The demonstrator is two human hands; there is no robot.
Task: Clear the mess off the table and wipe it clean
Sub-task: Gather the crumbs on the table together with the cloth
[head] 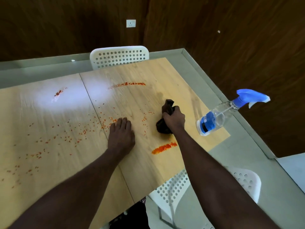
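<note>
Wiping begun, most left to do. Right grip (174, 119) clenched round dark cloth (163, 128), pressing it on bench (148, 171) near right edge. Left grip (121, 134) released, flat on bench. Orange crumbs (69, 138) cover left half; orange streaks (164, 147) unwiped. Spray bottle (214, 119) lies near cloth.

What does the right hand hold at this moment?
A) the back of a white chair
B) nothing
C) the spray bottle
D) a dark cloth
D: the right hand grips a bunched dark cloth, while the spray bottle stands apart from it, untouched.
</note>
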